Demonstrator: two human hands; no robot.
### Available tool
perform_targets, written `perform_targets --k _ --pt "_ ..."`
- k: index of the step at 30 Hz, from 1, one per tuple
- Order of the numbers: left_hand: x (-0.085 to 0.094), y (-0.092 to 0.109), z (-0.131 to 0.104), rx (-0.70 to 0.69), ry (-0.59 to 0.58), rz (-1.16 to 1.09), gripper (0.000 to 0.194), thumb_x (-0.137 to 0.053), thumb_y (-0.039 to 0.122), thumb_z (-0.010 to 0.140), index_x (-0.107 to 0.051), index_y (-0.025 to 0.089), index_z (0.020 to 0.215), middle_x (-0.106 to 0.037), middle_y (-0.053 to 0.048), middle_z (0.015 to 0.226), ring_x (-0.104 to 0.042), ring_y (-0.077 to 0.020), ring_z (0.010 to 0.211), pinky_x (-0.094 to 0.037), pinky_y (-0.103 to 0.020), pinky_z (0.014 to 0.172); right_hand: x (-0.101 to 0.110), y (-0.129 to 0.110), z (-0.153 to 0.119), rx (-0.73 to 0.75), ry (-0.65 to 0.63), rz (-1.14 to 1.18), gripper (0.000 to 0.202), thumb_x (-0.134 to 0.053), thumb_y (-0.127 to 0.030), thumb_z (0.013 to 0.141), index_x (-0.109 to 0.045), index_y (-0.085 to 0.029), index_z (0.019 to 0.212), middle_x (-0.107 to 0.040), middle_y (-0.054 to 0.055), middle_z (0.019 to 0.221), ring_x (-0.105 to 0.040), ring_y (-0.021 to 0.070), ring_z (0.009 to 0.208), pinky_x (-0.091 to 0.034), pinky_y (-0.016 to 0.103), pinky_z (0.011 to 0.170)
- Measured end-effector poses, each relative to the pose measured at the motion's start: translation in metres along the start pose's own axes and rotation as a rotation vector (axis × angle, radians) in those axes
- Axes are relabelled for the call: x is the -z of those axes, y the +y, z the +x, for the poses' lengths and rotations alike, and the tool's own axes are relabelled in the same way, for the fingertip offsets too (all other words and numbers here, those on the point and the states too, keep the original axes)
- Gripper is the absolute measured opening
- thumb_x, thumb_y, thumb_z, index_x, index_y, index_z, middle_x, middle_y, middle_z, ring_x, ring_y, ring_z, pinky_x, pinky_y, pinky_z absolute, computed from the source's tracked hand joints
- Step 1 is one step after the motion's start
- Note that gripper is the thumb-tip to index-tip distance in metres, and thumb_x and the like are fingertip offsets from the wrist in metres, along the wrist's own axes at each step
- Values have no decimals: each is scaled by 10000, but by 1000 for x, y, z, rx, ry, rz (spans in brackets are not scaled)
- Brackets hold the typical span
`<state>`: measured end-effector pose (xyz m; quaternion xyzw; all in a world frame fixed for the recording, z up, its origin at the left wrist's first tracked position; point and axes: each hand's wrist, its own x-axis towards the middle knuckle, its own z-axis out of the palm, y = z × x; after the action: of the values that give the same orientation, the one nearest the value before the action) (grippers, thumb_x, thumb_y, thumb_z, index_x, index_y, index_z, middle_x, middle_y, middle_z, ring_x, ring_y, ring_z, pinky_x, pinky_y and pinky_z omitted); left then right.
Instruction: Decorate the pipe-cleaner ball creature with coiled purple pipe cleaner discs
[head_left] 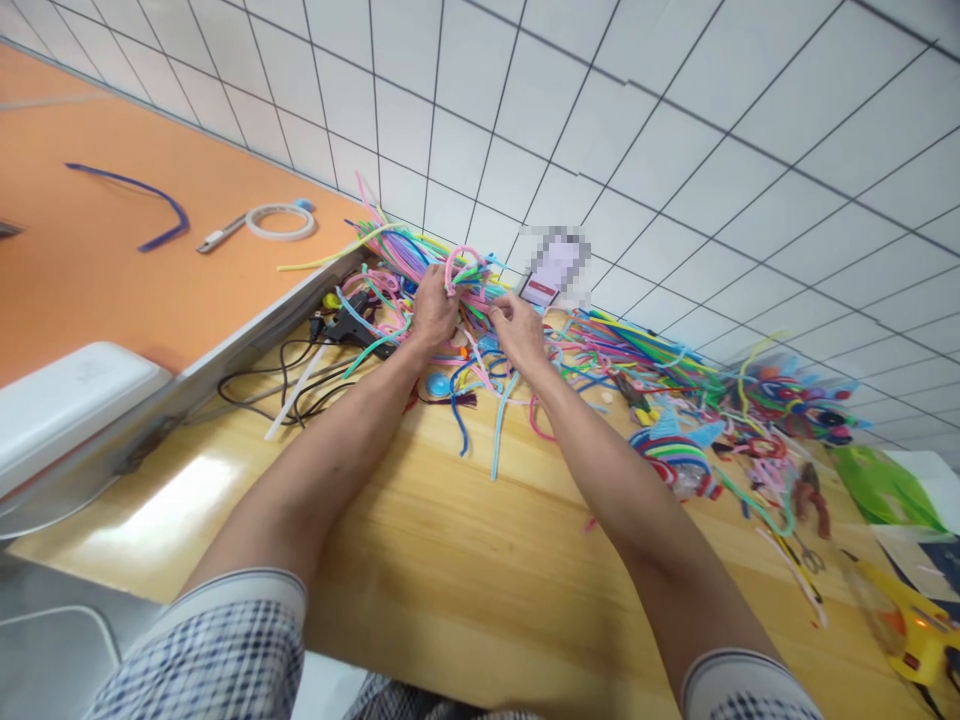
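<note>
Against the tiled wall lies a tangled heap of coloured pipe cleaners (390, 245). My left hand (435, 308) is closed around part of it, with pink, green and blue strands sticking out past the fingers. Close beside it, my right hand (519, 328) has thumb and forefinger pinched at the pink strands; the exact grip is small and partly hidden. Below the hands, a loose light blue pipe cleaner (497, 440) and a dark blue pipe cleaner (459, 410) trail onto the wooden table (450, 560). A small blue round dish (437, 384) sits there too.
Left of the hands are a black glue gun (352, 322) and its cables. A phone (551, 270) leans on the wall. To the right are a striped pipe-cleaner figure (675, 455), pliers (811, 503), scissors (810, 558) and a yellow glue gun (911, 625). Tape (281, 222) lies on the orange surface.
</note>
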<state>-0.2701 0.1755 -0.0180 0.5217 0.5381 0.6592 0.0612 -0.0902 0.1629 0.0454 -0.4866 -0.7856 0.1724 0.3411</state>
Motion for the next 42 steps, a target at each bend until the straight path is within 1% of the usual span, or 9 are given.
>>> perform_targets --k 3,6,10,13,16,21,30,37,42 --pt "0 2 0 3 -6 -2 165 -670 396 1035 -676 235 999 -730 -71 1099 -705 -275 1132 -556 -492 1084 -5 4 2 -5 -67 -2 210 -583 -204 905 -779 -223 977 -788 40 989 -702 241 974 -525 374 970" --pt "-1 2 0 -1 15 -25 156 -698 405 998 -685 253 964 -731 -71 1066 -715 -301 1108 -578 -500 1058 -5 6 1 -18 -84 0 225 -571 -219 931 -793 -217 971 -800 41 986 -715 245 977 -524 371 962" --pt "-2 0 1 -6 27 -28 162 -696 403 982 -677 256 916 -719 -77 1020 -715 -314 1052 -592 -512 1020 3 9 3 -112 47 23 260 -531 -307 998 -773 -212 986 -805 55 996 -724 253 991 -527 374 966" --pt "-2 -2 1 -13 45 -33 153 -713 392 971 -672 261 904 -711 -75 1009 -712 -305 1028 -592 -498 1001 10 13 8 -168 103 21 230 -552 -241 951 -760 -203 1043 -810 69 1079 -725 250 1052 -532 368 986" --pt "-2 -2 1 -13 46 -40 138 -740 359 956 -670 260 892 -709 -86 1009 -710 -311 1031 -581 -496 1004 11 14 10 -175 52 -18 252 -578 -176 893 -766 -194 1059 -815 71 1094 -731 251 1071 -534 374 1004" --pt "-2 0 1 2 31 -53 103 -732 325 964 -681 257 905 -705 -78 1002 -708 -323 1074 -565 -522 1048 7 7 10 -199 -20 -64 295 -614 -169 878 -759 -197 1133 -823 58 1070 -745 261 1069 -539 374 981" --pt "-1 2 0 -22 29 -24 58 -714 302 978 -716 253 947 -716 -76 1025 -722 -315 1066 -588 -503 1039 10 -1 5 -105 -22 -123 353 -522 -117 899 -748 -201 1157 -799 30 921 -732 232 950 -522 318 923" --pt "-2 -1 0 -19 16 -12 86 -691 342 995 -719 262 982 -710 -72 1038 -724 -314 1097 -582 -509 1068 5 -5 11 -9 -70 -180 375 -542 -176 922 -768 -188 1221 -796 100 1208 -702 262 1106 -517 362 1013" --pt "-2 -2 0 -13 6 21 67 -682 309 974 -711 265 1016 -710 -79 1058 -717 -322 1099 -579 -514 1058 1 -9 12 -30 -40 -174 284 -549 -223 945 -796 -206 1082 -811 81 1140 -713 265 1066 -523 379 995"
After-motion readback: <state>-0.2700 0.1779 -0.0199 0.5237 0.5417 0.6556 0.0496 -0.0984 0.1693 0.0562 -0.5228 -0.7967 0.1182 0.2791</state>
